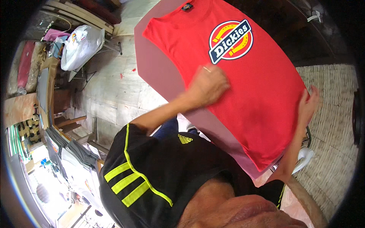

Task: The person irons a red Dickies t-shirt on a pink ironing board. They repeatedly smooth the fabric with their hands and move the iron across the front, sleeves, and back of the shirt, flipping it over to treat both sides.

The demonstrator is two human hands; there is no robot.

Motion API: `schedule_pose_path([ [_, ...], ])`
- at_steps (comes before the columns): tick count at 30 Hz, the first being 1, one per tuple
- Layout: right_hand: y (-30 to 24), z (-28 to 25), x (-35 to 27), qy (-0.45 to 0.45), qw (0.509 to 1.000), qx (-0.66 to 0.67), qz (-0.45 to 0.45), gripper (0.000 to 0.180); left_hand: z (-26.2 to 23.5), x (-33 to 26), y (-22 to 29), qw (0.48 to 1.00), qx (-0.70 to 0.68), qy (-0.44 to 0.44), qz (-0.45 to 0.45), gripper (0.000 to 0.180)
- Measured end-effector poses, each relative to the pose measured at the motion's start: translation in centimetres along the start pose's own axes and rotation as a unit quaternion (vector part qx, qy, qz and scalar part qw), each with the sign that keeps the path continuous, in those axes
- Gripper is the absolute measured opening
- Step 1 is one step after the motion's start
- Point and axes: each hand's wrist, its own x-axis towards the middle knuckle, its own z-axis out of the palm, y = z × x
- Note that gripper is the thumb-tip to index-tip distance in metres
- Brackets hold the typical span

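A red T-shirt [247,100] lies spread, front up, over a mauve board or table [156,60]. Its neckline, with a small dark label [186,7], is at the far end, and a round multicoloured print [231,40] covers the chest. My left hand [209,85] is over the middle of the shirt, just below the print. Its fingers are curled in and slightly blurred, with a thin pale band across one; what they hold, if anything, is hidden. At the shirt's right edge, my right hand [310,104] rests with fingers stretched out and apart.
A full white plastic bag [81,47] stands at the far left beside stacked rolls [26,68]. Dark folded garments [72,150] hang along a rack at lower left. A ribbed pale mat or panel [330,114] lies right of the board, near a white curved object [304,159].
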Motion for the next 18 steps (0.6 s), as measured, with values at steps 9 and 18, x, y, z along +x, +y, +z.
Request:
schedule_pose_path([
  [9,-35.3,7.0,-2.3,-0.178,0.891,0.36,-0.209,0.036,-13.2,-2.2,-22.7,0.938,0.282,0.083,-0.183,0.036],
  [18,-48.1,14.7,2.9,-0.199,0.913,0.241,-0.262,0.048,-14.6,-0.8,-26.2,0.944,0.197,0.1,-0.244,0.033],
])
